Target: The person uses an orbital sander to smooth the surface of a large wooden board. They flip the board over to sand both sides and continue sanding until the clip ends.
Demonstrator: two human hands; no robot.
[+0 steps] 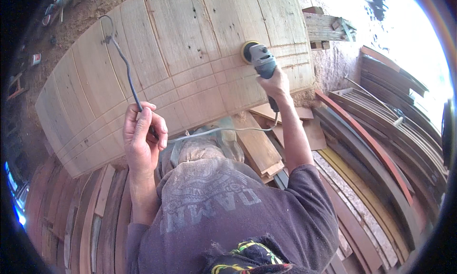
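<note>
My right hand (276, 85) is wrapped round the body of a grey angle grinder (263, 62). The round sanding disc (247, 52) at its head, yellowish at the rim, rests against the wooden panel (185, 40), near the grooves along the panel's right part. Raised near the panel's close edge, my left hand (144, 131) pinches a dark power cord (127, 71). From there the cord runs up across the panel, and a paler length (223, 129) sags over to the grinder's rear end.
Long boards (81, 212) lie side by side at the lower left. More planks and a red strip (366, 140) fill the right. Short wood blocks (259, 148) sit below the panel. A beam (328, 27) sticks out beyond its right edge. A small white container (36, 59) stands far left.
</note>
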